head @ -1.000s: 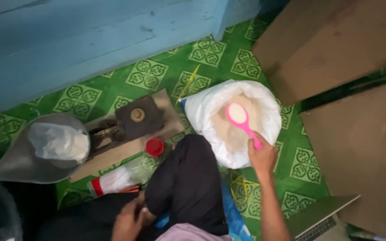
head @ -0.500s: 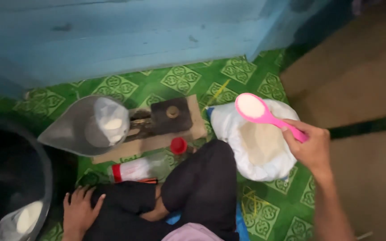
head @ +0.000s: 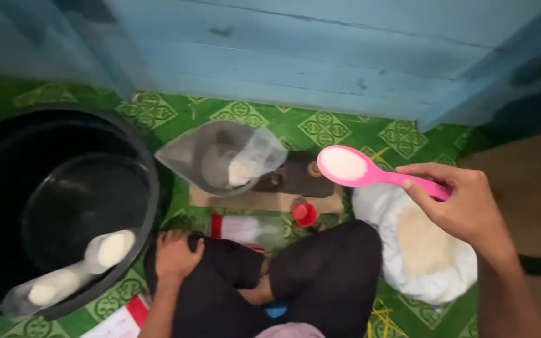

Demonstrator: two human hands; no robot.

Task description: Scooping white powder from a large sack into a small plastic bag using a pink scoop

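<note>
Nearby, red-capped bottle (head: pixel 255 228), white label.

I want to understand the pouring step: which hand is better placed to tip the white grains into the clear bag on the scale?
Probably the right hand: it holds the loaded pink spoon beside the clear bag. The left hand rests on the knee.

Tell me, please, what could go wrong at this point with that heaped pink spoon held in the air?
1. The pink spoon in the right hand is heaped with white powder and hangs over the green mat, between the white sack and the clear bag; a tilt could spill it.
2. The clear bag looks soft and open, so powder may miss its mouth.
3. The left hand rests on the knee, not steadying the bag.
</note>
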